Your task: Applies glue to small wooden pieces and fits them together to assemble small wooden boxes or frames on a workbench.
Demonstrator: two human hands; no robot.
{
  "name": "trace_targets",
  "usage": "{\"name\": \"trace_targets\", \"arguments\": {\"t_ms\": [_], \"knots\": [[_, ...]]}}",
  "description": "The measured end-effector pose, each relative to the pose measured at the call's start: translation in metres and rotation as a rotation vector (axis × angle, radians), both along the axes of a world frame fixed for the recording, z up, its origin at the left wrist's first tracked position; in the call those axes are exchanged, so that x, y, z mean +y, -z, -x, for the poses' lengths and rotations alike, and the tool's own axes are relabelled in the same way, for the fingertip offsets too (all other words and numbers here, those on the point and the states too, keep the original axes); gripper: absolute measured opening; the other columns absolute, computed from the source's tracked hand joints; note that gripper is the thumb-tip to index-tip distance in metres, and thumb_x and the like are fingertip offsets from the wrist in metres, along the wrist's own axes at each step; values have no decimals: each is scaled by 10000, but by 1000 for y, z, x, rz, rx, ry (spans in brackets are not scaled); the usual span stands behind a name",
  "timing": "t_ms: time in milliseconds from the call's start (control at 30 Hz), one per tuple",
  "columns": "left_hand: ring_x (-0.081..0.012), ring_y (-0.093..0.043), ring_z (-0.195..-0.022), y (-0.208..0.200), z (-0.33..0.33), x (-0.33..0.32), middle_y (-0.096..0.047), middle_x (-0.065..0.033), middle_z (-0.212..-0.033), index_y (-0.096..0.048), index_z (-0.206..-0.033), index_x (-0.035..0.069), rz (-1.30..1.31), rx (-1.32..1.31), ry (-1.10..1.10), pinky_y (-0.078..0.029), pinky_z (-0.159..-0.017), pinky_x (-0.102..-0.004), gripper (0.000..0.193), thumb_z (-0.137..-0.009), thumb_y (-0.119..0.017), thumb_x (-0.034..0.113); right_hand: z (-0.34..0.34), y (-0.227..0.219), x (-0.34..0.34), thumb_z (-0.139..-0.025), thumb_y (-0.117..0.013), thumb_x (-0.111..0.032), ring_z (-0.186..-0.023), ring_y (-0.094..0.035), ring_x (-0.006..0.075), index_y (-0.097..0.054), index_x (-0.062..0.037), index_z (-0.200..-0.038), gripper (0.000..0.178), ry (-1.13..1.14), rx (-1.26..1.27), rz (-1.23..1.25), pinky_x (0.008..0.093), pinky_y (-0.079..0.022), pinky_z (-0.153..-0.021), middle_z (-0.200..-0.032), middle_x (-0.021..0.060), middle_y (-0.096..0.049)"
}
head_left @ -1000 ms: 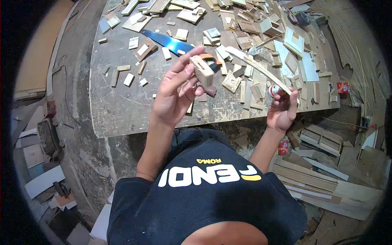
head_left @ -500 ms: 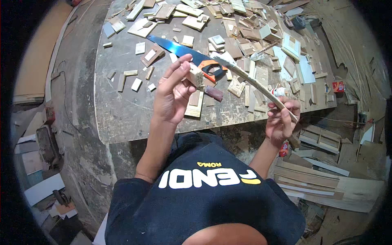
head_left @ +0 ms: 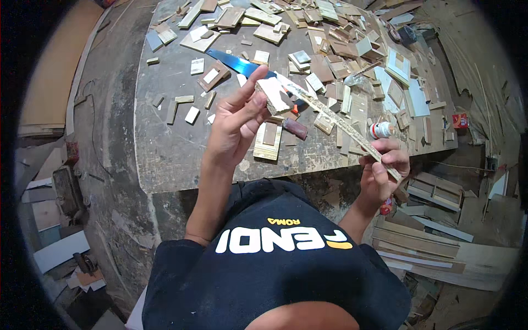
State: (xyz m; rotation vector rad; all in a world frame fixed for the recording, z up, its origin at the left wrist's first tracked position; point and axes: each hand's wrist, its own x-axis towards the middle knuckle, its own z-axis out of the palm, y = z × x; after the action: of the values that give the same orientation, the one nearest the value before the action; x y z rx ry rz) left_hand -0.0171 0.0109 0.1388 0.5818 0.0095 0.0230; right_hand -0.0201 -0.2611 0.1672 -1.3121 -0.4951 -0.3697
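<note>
Pinching between thumb and fingers of left hand (head_left: 234, 125): small wooden block (head_left: 273, 91), upper centre of frame, newly presenting white, brown-patched face. Pinching between thumb and bent fingers of right hand (head_left: 386, 169): long wooden strip (head_left: 347, 128), slanting from upper centre down rightward, now bringing tip nearer block, placing both pieces close together. Showing rough, speckled length.

Saw handle (head_left: 295, 109) mostly covered
The block (head_left: 273, 93) and strip (head_left: 341, 124) hide most of it; the table's (head_left: 181, 157) far side passes the top edge; the smallest scraps (head_left: 246, 42) are too tiny to identify.
</note>
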Motion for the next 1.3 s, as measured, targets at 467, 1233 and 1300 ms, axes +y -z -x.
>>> {"name": "trace_targets", "arguments": {"t_ms": [467,1233,1300], "knots": [[-89,-588,-938,-5,-7,-19,-630,-48,-1114,-401,-1414,10,-26,-89,4,-487,-832,-267,514,-935,-583,48,0,-25,-32,-752,-697,-79,-838,-610,262,-521,-49,-846,202,-10,-216,269,282,-575,-598,-931,165,-585],[-231,-543,-1193,5,-2,-14,-502,-220,-1322,-336,-1466,102,71,-241,199,-465,-995,-312,557,-947,-531,53,-11,-3,-27,-844,-640,-171,-656,-665,246,-496,3,-958,253,34,208,-243,321,-607,-551,-871,176,-604],[-242,-557,-1173,8,0,-15,-496,-227,-1318,-356,-1459,115,88,-266,179,-480,-978,-307,548,-944,-533,49,-11,-7,-22,-855,-629,-183,-629,-658,229,-505,-1,-949,239,94,264,-216,306,-592,-543,-821,156,-611]]}}
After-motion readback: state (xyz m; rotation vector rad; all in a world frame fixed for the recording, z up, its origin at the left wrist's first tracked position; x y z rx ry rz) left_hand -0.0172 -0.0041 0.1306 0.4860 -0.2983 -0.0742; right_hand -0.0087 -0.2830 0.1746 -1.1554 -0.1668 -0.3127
